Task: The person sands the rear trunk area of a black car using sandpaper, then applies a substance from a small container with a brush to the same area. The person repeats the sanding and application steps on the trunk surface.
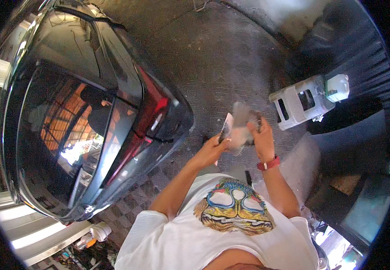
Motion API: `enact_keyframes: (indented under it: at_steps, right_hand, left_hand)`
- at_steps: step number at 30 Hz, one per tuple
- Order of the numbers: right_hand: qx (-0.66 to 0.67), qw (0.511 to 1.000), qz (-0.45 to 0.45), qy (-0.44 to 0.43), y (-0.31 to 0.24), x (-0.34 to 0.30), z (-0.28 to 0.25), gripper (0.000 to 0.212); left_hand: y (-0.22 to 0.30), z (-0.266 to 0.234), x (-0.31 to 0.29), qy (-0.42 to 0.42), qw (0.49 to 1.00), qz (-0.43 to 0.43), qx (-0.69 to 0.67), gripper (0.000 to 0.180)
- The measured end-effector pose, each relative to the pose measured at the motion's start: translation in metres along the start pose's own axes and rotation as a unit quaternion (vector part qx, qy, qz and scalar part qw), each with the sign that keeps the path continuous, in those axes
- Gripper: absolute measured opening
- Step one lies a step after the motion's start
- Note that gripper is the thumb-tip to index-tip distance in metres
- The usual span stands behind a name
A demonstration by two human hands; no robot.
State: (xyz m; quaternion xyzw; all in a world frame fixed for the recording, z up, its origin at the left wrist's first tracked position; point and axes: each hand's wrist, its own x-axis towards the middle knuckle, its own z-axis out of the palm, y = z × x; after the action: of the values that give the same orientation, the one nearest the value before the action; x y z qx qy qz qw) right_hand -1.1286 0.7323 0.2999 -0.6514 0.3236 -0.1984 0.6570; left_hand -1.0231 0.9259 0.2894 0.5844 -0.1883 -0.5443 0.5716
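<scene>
The person's left hand pinches a thin flat piece between thumb and fingers. Beside it, a blurred, pale see-through item hangs above the patterned floor; the right hand curls at its right side, its grip too blurred to tell. A car stands left.

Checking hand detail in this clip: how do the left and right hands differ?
At the wrist, the right hand has a red band, the left hand none. The left hand holds a flat card-like piece; the right hand is at a pale item too blurred to identify. Both hands are ungloved.
</scene>
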Motion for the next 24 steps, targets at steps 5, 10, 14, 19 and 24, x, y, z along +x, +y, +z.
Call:
enact_keyframes:
  at_steps: [5, 10, 14, 19, 24]
  right_hand:
    - [-0.159, 0.985, -0.044, 0.043, -0.015, 0.129, -0.043, 0.046]
    - [0.16, 0.979, 0.088, -0.092, -0.051, 0.22, -0.073, 0.043]
    - [-0.287, 0.919, -0.063, -0.264, -0.067, 0.31, -0.081, 0.04]
    - [-0.281, 0.861, -0.391, -0.16, -0.173, 0.384, -0.037, 0.041]
    - [-0.41, 0.841, -0.26, -0.237, -0.112, 0.529, -0.056, 0.046]
  left_hand:
    - [0.078, -0.032, 0.088, 0.065, 0.995, 0.008, 0.08, 0.035]
    - [0.134, -0.066, 0.194, 0.199, 0.962, 0.073, -0.173, 0.03]
    - [0.196, -0.088, 0.286, 0.353, 0.924, 0.128, 0.069, 0.028]
    - [0.226, -0.073, 0.369, 0.346, 0.912, 0.139, 0.168, 0.026]
    - [0.267, -0.084, 0.437, 0.364, 0.907, 0.163, 0.138, 0.028]
